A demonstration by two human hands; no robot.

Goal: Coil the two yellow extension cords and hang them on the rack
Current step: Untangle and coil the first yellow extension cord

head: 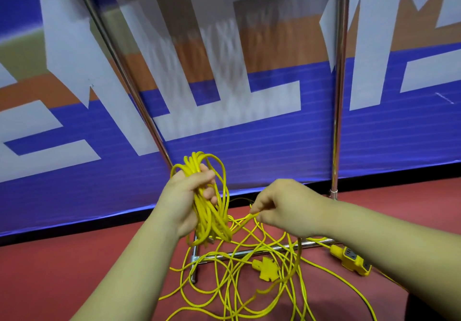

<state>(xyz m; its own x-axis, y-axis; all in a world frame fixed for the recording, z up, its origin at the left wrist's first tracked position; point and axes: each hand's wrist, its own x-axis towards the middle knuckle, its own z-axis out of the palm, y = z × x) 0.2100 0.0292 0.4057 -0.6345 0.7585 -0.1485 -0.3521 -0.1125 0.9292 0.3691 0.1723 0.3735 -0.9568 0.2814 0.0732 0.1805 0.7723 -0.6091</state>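
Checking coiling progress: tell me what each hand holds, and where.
Left hand grips the coil round its bunched loops near the top. Right hand pinches a loose strand running from it.

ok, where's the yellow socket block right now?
Head view, lower right: the yellow rectangular socket block lies on the red floor at the right end of the rack's chrome base bar, right of the flat yellow plug.

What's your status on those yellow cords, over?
Left hand grips coiled cord. Right hand pinches loose strand. Remaining cord tangled on floor across rack base.
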